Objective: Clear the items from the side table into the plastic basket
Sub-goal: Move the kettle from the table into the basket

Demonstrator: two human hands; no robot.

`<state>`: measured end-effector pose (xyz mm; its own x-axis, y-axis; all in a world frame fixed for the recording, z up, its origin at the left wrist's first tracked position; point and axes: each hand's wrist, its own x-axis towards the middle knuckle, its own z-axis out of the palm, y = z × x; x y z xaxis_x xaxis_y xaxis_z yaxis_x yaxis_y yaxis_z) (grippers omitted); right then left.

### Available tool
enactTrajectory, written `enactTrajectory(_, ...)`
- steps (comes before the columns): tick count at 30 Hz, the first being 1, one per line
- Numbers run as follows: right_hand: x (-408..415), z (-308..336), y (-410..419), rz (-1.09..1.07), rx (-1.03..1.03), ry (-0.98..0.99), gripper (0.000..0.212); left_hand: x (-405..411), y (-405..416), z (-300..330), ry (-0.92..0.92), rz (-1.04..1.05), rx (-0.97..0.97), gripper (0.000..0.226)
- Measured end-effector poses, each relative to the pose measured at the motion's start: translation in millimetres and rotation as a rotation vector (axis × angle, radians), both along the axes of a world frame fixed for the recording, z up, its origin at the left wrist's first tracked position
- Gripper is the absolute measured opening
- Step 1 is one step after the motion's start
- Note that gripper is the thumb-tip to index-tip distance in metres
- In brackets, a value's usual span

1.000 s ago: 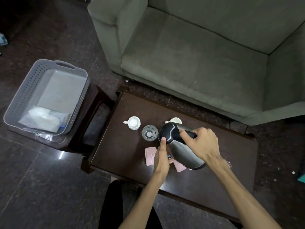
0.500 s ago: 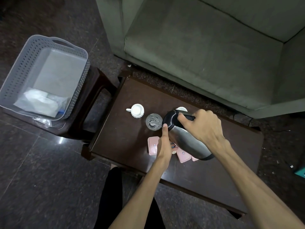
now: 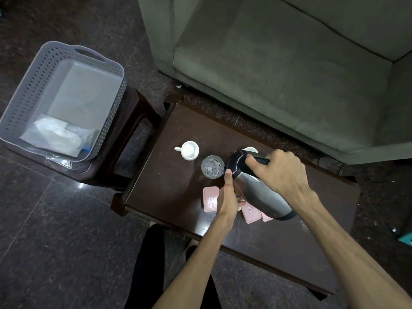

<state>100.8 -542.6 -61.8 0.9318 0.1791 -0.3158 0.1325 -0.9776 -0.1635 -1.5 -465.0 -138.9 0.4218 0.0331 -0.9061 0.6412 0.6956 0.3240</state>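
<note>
A steel flask [image 3: 258, 192] with a black lid is tilted above the dark side table [image 3: 169, 184]. My right hand [image 3: 281, 172] grips its black handle. My left hand [image 3: 227, 197] holds its body from the left, thumb up near the lid. On the table stand a white cup [image 3: 190, 150], a clear glass [image 3: 212, 167], and a second white cup [image 3: 250, 149] mostly hidden behind the flask. Pink lidded boxes [image 3: 210, 198] lie under the flask. The grey plastic basket [image 3: 33, 90] is at the left, holding a plastic-wrapped white packet [image 3: 55, 137].
The basket rests on a dark stool [image 3: 129, 121] left of the table. A green sofa [image 3: 289, 63] stands close behind the table. The floor is dark stone. My leg [image 3: 147, 264] is at the table's near edge.
The view has shifted slightly; both hands keep the same grip on the flask, which stays tilted over the pink boxes.
</note>
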Motion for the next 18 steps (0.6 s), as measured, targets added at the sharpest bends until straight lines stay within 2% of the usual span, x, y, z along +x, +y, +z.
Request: enactTrajectory(18,-1,1,15,0.002,-0.033,0.016,0.058,-2,5,2,0.019,-0.012,-0.025,0.081)
